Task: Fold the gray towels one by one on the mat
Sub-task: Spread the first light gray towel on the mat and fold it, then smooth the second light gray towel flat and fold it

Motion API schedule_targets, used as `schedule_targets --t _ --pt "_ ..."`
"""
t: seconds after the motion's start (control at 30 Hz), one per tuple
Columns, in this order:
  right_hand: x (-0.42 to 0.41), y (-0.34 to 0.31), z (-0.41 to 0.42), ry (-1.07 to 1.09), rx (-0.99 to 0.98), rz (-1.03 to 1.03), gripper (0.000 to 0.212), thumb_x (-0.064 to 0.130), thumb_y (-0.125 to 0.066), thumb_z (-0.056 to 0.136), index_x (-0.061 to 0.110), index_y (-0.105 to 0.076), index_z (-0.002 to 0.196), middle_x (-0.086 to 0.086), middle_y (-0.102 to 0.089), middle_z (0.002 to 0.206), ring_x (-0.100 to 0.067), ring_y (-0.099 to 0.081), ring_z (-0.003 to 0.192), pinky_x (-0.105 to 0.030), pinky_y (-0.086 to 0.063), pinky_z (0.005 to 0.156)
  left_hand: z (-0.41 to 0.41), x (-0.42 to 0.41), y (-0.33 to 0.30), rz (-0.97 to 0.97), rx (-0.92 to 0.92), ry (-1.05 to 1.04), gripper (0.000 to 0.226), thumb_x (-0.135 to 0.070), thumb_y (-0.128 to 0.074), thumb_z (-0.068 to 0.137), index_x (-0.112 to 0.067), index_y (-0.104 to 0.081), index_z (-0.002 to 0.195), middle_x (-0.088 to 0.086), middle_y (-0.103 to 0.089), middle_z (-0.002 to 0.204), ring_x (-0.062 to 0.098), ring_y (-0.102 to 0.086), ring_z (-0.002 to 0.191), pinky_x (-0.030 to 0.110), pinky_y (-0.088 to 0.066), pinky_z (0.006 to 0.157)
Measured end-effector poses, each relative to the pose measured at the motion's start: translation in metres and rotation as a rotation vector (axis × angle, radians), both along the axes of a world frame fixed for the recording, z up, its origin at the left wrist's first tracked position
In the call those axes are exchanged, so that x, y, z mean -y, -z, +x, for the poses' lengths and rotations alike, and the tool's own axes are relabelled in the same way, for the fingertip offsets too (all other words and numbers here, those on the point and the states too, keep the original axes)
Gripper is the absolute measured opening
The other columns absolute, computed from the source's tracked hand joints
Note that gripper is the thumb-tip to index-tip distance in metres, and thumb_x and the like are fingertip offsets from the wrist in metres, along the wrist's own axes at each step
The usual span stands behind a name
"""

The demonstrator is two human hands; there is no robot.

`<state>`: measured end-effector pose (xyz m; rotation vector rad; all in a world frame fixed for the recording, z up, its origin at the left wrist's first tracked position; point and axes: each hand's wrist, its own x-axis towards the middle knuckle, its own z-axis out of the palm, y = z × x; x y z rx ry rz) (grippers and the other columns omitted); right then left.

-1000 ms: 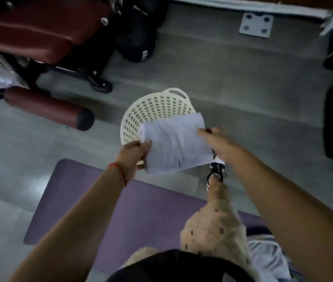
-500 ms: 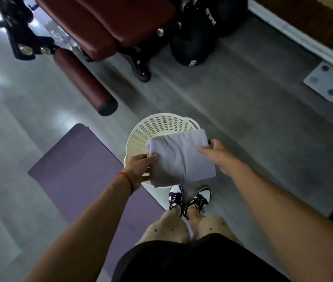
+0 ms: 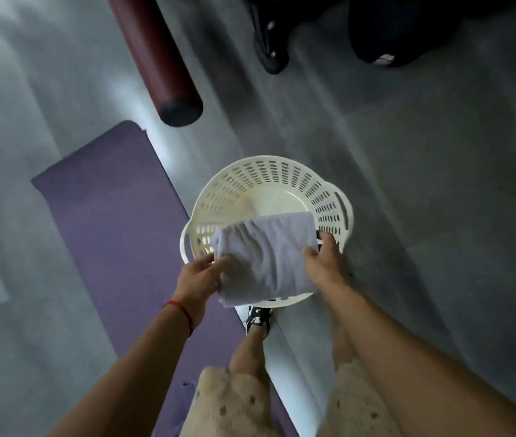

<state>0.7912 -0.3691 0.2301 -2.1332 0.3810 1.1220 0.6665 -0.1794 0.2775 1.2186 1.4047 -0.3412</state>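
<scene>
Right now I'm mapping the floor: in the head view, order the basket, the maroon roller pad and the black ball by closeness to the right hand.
1. Basket, just beyond the right hand.
2. Maroon roller pad, upper left.
3. Black ball, top right; close to the pad's rank.

Dim, cool indoor light fills the wide-angle head view, with pale glare streaking the gray floor (image 3: pixel 408 184) at upper left and a bright band along the purple mat (image 3: pixel 108 231). Motion blur smears the floor and the dark red padded roller (image 3: pixel 159 55). The frame's edges bow and darken toward the right. Soft shadow falls inside the cream basket (image 3: pixel 342 209); detail is muted throughout.
</scene>
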Motion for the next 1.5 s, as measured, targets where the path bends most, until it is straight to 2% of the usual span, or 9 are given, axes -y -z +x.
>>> schedule_targets --t 0.33,0.53,0.7,0.8,0.9,1.03,1.13,1.2,1.5 --pt "-0.046 0.283 0.074 -0.395 0.020 -0.077 0.040 0.024 -0.051 0.101 0.016 -0.043 0.139 -0.011 -0.058 0.132 -0.032 -0.060 0.110 -0.040 -0.052 0.092 0.025 -0.005 0.307 0.020 -0.063 -0.225 0.033 -0.039 -0.065 0.092 -0.012 -0.072 0.109 0.005 -0.074 0.111 0.027 -0.069 0.105 0.050 -0.056 0.095" --pt "-0.093 0.424 0.085 -0.520 0.082 -0.125 0.040 0.018 -0.048 0.102 0.012 -0.037 0.140 -0.014 -0.054 0.134 -0.035 -0.058 0.115 -0.037 -0.048 0.089 0.041 -0.040 0.474 0.111 -0.122 -0.228 0.046 -0.053 -0.062 0.063 -0.011 -0.071 0.080 0.008 -0.072 0.095 0.030 -0.069 0.099 0.054 -0.057 0.091" --pt "-0.107 0.472 0.077 -0.458 0.201 -0.251 0.052 0.019 -0.046 0.102 0.011 -0.025 0.150 -0.014 -0.048 0.144 -0.034 -0.055 0.124 -0.038 -0.045 0.095 0.067 -0.043 0.506 0.247 -0.054 -0.078 0.027 -0.032 -0.054 0.095 -0.013 -0.070 0.084 -0.001 -0.057 0.076 0.012 -0.051 0.070 0.023 -0.046 0.063" --pt "-0.104 0.487 0.075 -0.472 0.298 -0.221 0.045 0.021 -0.046 0.102 0.014 -0.032 0.144 -0.014 -0.057 0.132 -0.033 -0.061 0.113 -0.040 -0.050 0.087 0.073 -0.049 0.521 0.311 -0.084 -0.068 0.025 -0.028 -0.051 0.098 -0.013 -0.070 0.089 0.005 -0.063 0.085 0.019 -0.059 0.084 0.030 -0.049 0.075" --pt "-0.100 0.491 0.077 -0.506 0.320 -0.190 0.045 0.024 -0.047 0.103 0.015 -0.031 0.144 -0.016 -0.056 0.131 -0.034 -0.061 0.111 -0.043 -0.053 0.087 0.074 -0.052 0.528 0.333 -0.188 0.011 0.035 -0.033 -0.049 0.101 -0.009 -0.065 0.120 0.015 -0.068 0.116 0.031 -0.062 0.114 0.035 -0.048 0.090" --pt "-0.084 0.475 0.079 -0.845 0.605 -0.170 0.061 0.018 -0.056 0.096 0.019 -0.029 0.150 -0.012 -0.035 0.152 -0.028 -0.047 0.129 -0.042 -0.047 0.102 0.069 -0.038 0.507 0.863 -0.225 0.746 0.056 -0.013 -0.047 0.096 -0.006 -0.033 0.150 0.024 -0.037 0.149 0.039 -0.040 0.135 0.044 -0.036 0.109" --pt "-0.083 0.476 0.090 -1.401 0.551 -0.156 0.093 0.030 -0.067 0.091 0.029 -0.004 0.160 -0.007 0.006 0.168 -0.030 -0.004 0.154 -0.046 -0.021 0.121 0.057 -0.041 0.515 0.896 -0.237 1.381 0.076 -0.023 -0.047 0.099 -0.015 -0.003 0.160 0.017 -0.002 0.166 0.034 -0.004 0.154 0.048 -0.019 0.122" --pt "-0.091 0.489 0.105 -1.552 0.481 -0.147 0.102 0.037 -0.070 0.090 0.028 0.004 0.160 -0.004 0.017 0.168 -0.026 0.012 0.155 -0.045 -0.013 0.123 0.059 -0.054 0.527 0.801 -0.305 1.417 0.081 -0.028 -0.049 0.100 -0.012 0.004 0.159 0.015 0.004 0.167 0.032 0.004 0.155 0.049 -0.017 0.122" --pt "-0.106 0.484 0.092 -1.567 0.503 -0.300 0.101 0.037 -0.069 0.092 0.026 0.005 0.160 -0.001 0.017 0.168 -0.025 0.015 0.155 -0.049 -0.014 0.123 0.065 -0.052 0.512 0.684 -0.402 1.369 0.077 -0.033 -0.046 0.102 -0.015 0.001 0.160 0.011 0.005 0.168 0.030 0.003 0.155 0.051 -0.017 0.122"
